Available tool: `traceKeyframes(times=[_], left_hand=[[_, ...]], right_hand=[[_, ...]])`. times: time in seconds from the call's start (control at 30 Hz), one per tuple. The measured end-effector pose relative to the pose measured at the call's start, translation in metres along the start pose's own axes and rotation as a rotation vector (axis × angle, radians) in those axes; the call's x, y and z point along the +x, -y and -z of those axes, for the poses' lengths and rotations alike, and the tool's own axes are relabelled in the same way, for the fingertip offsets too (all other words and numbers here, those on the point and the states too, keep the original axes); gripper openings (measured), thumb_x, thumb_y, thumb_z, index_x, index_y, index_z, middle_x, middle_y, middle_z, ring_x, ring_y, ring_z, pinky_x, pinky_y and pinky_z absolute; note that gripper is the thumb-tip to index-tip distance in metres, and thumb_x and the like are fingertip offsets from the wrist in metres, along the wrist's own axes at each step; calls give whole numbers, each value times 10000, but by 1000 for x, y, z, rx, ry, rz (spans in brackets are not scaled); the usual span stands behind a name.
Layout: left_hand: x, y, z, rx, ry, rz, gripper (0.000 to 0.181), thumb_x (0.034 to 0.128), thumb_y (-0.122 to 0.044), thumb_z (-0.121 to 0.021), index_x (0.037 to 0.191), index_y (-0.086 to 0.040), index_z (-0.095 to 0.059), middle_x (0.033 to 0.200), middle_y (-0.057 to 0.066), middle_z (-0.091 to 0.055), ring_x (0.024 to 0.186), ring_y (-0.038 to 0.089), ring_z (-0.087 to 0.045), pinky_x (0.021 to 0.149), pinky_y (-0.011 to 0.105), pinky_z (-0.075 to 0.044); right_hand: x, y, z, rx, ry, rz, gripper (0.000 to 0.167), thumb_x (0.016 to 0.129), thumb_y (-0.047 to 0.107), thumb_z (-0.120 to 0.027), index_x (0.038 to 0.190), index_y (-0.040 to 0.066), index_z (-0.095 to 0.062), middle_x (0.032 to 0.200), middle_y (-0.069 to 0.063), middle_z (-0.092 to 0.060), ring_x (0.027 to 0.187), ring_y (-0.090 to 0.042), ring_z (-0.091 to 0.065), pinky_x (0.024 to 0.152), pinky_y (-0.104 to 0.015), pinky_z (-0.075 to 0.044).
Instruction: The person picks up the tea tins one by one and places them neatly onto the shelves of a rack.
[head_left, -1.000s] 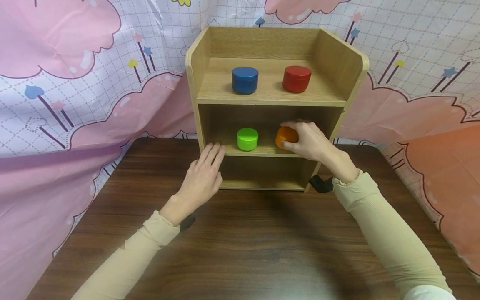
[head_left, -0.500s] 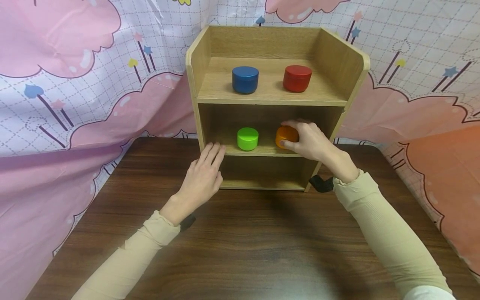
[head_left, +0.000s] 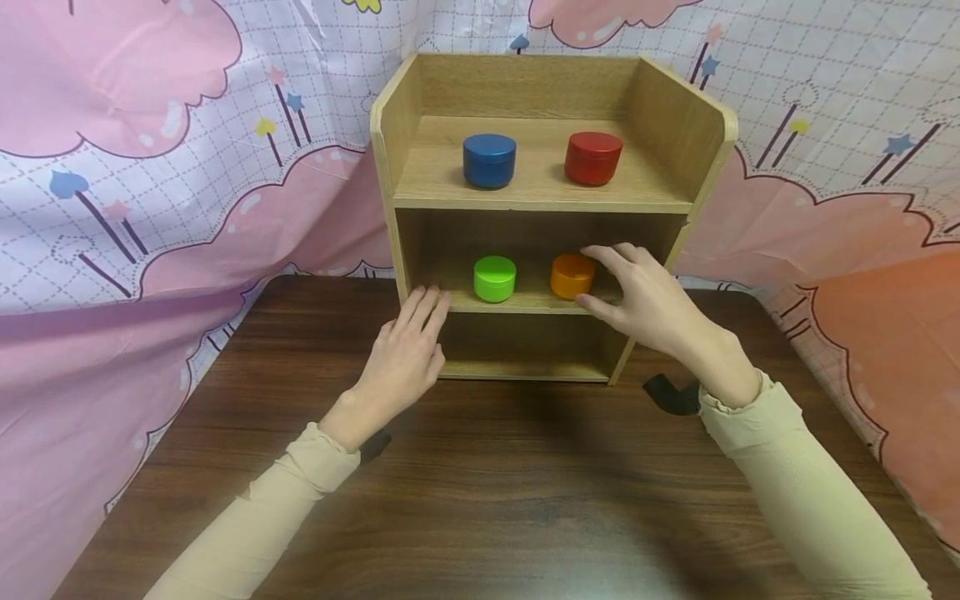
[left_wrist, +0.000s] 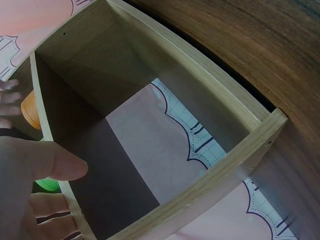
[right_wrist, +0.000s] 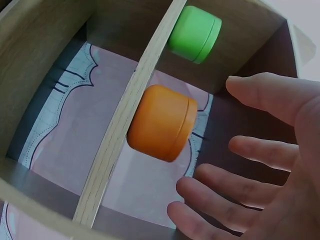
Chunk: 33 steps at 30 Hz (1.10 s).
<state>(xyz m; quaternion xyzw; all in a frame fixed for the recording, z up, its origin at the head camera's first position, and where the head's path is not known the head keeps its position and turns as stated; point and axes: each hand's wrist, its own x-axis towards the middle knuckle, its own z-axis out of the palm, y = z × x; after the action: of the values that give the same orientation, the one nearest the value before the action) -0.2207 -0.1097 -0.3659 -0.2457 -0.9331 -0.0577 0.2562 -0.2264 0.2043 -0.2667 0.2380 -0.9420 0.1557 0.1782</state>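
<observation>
An orange round tin [head_left: 572, 277] stands on the middle shelf, right of a green tin [head_left: 494, 279]. My right hand [head_left: 647, 298] is just right of the orange tin with thumb and fingers spread; in the right wrist view a gap shows between the hand [right_wrist: 260, 165] and the orange tin [right_wrist: 162, 122]. My left hand [head_left: 399, 358] rests its straight fingertips on the middle shelf's front edge at the left side of the wooden shelf unit [head_left: 540, 204]. In the left wrist view the thumb of that hand [left_wrist: 30, 185] lies over the shelf board.
On the top shelf stand a blue tin [head_left: 489, 161] at the left and a red tin [head_left: 592, 158] at the right. The unit stands on a dark wooden table [head_left: 480, 483], in front of a patterned pink and white cloth [head_left: 315, 200].
My right hand has let go of the orange tin and moved back to the right, its fingers spreading. The tin stays on the middle shelf. My left hand has not moved.
</observation>
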Motion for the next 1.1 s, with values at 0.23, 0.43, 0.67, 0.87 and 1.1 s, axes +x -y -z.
traceKeyframes(times=[0.23, 0.43, 0.67, 0.87, 1.1], left_hand=[[0, 0, 0, 1, -14, -7, 671, 856, -109, -609, 1474, -46, -354, 1516, 157, -378, 1417, 325, -343, 840, 483, -550], [0, 1, -1, 6, -10, -7, 680, 856, -112, -615, 1478, -45, -349, 1520, 158, -373, 1421, 324, -339, 849, 480, -549], [-1, 1, -1, 2, 5, -5, 670, 874, -124, -584, 1489, -53, -329, 1536, 153, -352, 1434, 318, -320, 874, 482, -540], [0, 1, -1, 4, 8, -5, 663, 878, -122, -563, 1492, -54, -322, 1537, 146, -352, 1437, 314, -315, 874, 480, -541], [0, 1, -2, -1, 6, -3, 660, 874, -124, -567, 1487, -55, -331, 1533, 149, -360, 1435, 319, -318, 888, 495, -532]], right_hand=[[-32, -4, 6, -1, -62, -14, 546, 829, 272, -739, 1308, 79, -558, 1147, -173, -611, 992, -330, -589, 802, -520, -485], [-59, -17, 5, -9, -69, -56, 505, 826, 279, -737, 1276, 102, -591, 1157, -152, -638, 1018, -329, -605, 788, -535, -480], [-85, -53, 5, -33, -139, -113, 470, 797, 245, -762, 1213, 75, -625, 1135, -172, -649, 963, -325, -619, 729, -528, -471], [-103, -92, 4, -76, -97, -234, 507, 848, 323, -707, 1254, 45, -583, 1252, -263, -566, 1064, -459, -526, 762, -635, -419], [-119, -132, -11, -92, 8, -372, 605, 870, 411, -656, 1307, 16, -516, 1288, -329, -486, 1137, -548, -434, 768, -711, -379]])
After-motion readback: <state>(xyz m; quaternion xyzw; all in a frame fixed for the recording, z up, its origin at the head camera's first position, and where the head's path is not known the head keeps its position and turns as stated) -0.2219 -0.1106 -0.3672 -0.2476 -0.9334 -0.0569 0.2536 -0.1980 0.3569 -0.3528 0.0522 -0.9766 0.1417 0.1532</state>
